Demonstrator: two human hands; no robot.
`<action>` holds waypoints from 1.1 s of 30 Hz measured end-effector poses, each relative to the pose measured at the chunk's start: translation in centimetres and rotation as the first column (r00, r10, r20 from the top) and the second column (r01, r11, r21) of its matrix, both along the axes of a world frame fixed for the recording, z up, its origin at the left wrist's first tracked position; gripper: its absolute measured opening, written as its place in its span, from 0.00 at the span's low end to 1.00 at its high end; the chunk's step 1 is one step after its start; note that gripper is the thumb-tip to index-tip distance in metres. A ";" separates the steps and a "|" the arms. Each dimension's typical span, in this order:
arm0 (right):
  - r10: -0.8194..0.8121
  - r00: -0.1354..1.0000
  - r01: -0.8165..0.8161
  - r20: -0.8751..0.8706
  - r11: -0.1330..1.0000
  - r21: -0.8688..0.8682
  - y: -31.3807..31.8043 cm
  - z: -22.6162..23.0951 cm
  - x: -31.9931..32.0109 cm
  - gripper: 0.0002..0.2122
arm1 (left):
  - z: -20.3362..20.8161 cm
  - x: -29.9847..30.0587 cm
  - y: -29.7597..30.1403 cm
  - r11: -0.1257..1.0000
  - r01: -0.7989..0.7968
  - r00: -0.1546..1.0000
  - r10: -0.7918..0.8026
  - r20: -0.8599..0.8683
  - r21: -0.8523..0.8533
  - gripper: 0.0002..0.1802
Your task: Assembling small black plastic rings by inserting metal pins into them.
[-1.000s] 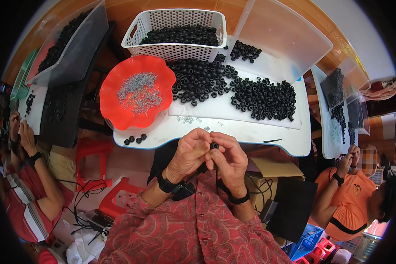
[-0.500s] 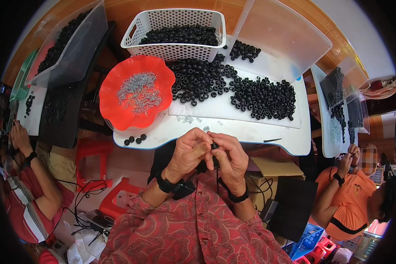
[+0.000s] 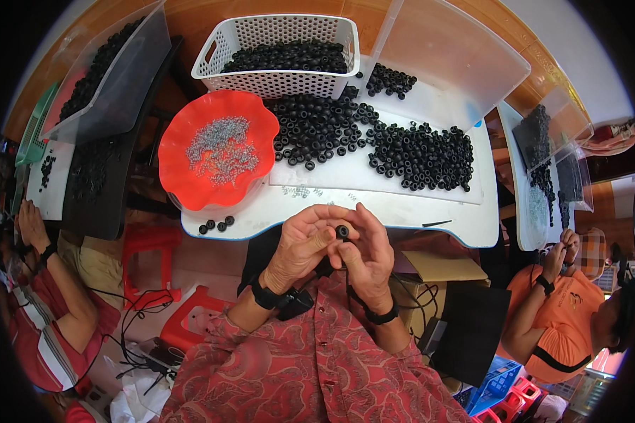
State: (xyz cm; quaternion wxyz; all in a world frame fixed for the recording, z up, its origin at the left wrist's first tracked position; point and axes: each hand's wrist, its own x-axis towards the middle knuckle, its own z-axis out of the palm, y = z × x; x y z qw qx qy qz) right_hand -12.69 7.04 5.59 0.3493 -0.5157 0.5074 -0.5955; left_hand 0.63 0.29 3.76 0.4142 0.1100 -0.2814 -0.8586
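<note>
My left hand (image 3: 302,245) pinches a small round black piece with a hole through its middle (image 3: 342,231) between thumb and fingertips. The hole faces up toward me. Close beside it, my right hand (image 3: 368,259) has its fingers apart and its thumb just below the piece. Whether the right thumb touches it, I cannot tell. Both hands are over the near edge of a white table (image 3: 243,223). Ahead lie two heaps of similar black pieces, a left heap (image 3: 314,127) and a right heap (image 3: 422,156). A scalloped red bowl (image 3: 176,151) holds many tiny silvery pieces.
Behind the heaps stand a white perforated basket (image 3: 275,83) of black pieces and a clear plastic bin (image 3: 448,53). A thin dark pointed item (image 3: 437,223) lies at the table's right front. Co-workers sit left (image 3: 67,310) and right (image 3: 554,317). Red stools (image 3: 152,257) stand at left.
My right fingers have spread and drawn back from the black piece, with the forefinger raised. The piece now shows its hole more plainly in my left fingertips.
</note>
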 end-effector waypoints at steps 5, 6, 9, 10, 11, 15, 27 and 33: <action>0.108 0.983 -0.128 0.150 0.983 0.131 -0.4 0.1 0.4 0.36 | -1.3 -0.1 0.3 0.999 -0.024 0.998 0.025 0.050 -0.025 0.22; 0.105 0.983 -0.125 0.150 0.983 0.131 -0.6 0.0 0.4 0.36 | -1.5 -0.2 0.3 0.998 -0.032 0.998 0.035 0.052 -0.058 0.20; 0.131 0.972 -0.157 0.194 0.979 0.126 -1.0 -0.5 0.9 0.34 | -1.6 -0.2 0.4 1.000 -0.004 0.999 0.004 0.036 -0.015 0.17; 0.121 0.973 -0.154 0.198 0.975 0.162 -1.2 -0.3 1.0 0.33 | -1.5 -0.3 0.5 1.000 -0.003 0.999 0.003 0.036 -0.014 0.17; 0.111 0.973 -0.151 0.201 0.969 0.197 -1.2 -0.2 1.0 0.32 | -1.4 -0.4 0.5 1.000 -0.023 0.999 0.023 0.037 -0.009 0.17; 0.090 0.920 -0.219 0.380 0.924 0.312 -1.3 0.3 1.2 0.30 | -1.5 0.0 0.3 0.999 -0.026 0.999 0.025 0.019 0.026 0.15; 0.064 0.920 -0.181 0.386 0.944 0.275 -2.3 -0.1 1.3 0.23 | -0.8 -0.5 0.6 0.996 -0.062 0.997 0.059 0.050 0.061 0.13; 0.117 0.928 -0.202 0.354 0.956 0.214 -2.6 0.0 1.0 0.24 | -1.0 -0.7 0.2 0.994 -0.107 0.994 0.106 0.033 0.006 0.14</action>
